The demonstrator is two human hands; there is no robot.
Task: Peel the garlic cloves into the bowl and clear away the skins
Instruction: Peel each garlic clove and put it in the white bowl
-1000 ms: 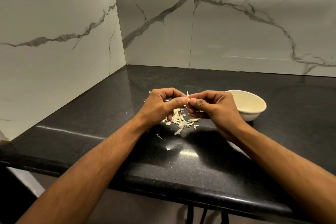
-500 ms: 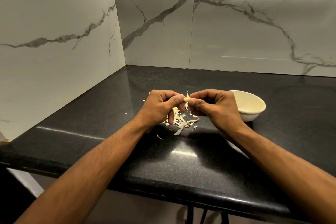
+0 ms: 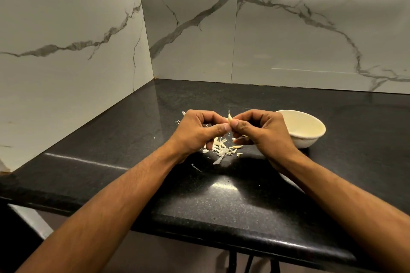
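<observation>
A small pale garlic clove (image 3: 229, 117) with a pointed tip sticks up between my two hands above the black counter. My left hand (image 3: 199, 132) pinches it with thumb and curled fingers from the left. My right hand (image 3: 264, 132) pinches it from the right, thumb against the left thumb. Below the hands lies a heap of torn papery skins (image 3: 221, 149). A cream bowl (image 3: 310, 137) stands on the counter just right of my right hand; its visible inside looks empty.
The black granite counter (image 3: 221, 197) runs into a corner of white marbled wall. A few stray skin flakes (image 3: 195, 166) lie left of the heap. A pale flat thing (image 3: 290, 180) shows partly under my right forearm. The counter's front edge is close below.
Both hands have shifted slightly while working the clove; its pointed tip stands out more clearly between the thumbs. The heap and the bowl have not moved.
</observation>
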